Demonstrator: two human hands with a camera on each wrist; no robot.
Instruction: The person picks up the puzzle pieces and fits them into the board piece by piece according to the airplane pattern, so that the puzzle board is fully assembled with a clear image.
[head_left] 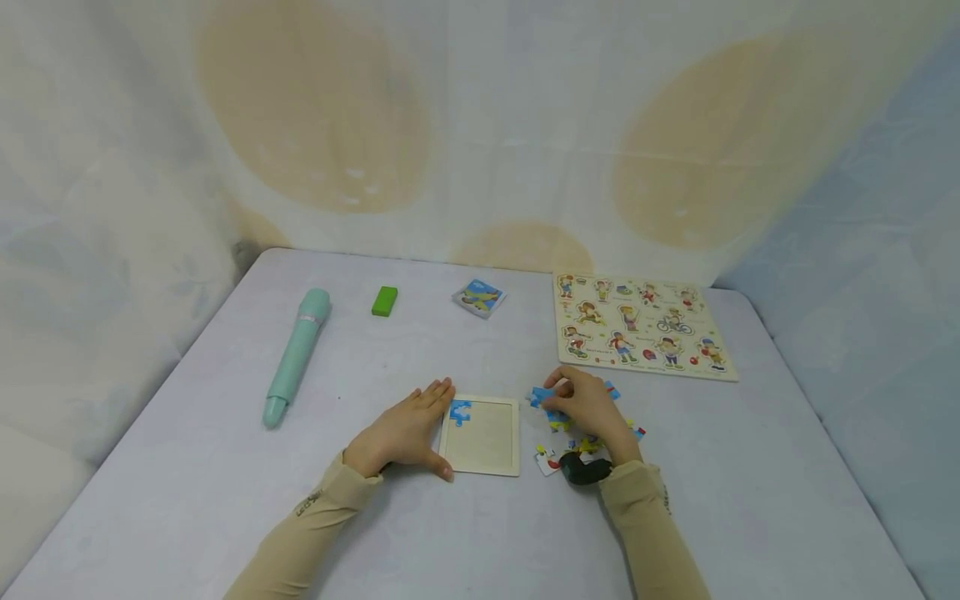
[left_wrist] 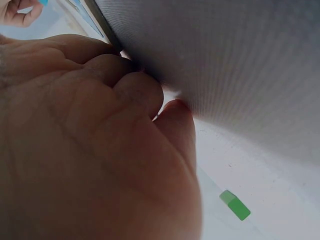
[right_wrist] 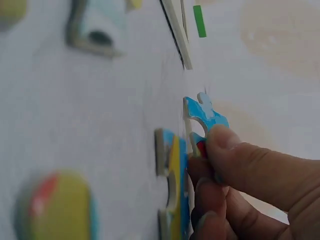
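One white bench [head_left: 420, 533] is carrying everything. The left hand [head_left: 408, 429] is touching the left edge of a square wooden frame [head_left: 487, 446], thumb spread wide. The right hand [head_left: 592, 408], nearer the loose pieces [head_left: 545, 462], is working with them just right of the frame; its grip is narrow, pinching a blue puzzle piece [right_wrist: 215, 119]. One fitted piece [head_left: 459, 412] is filling the frame's far left corner.
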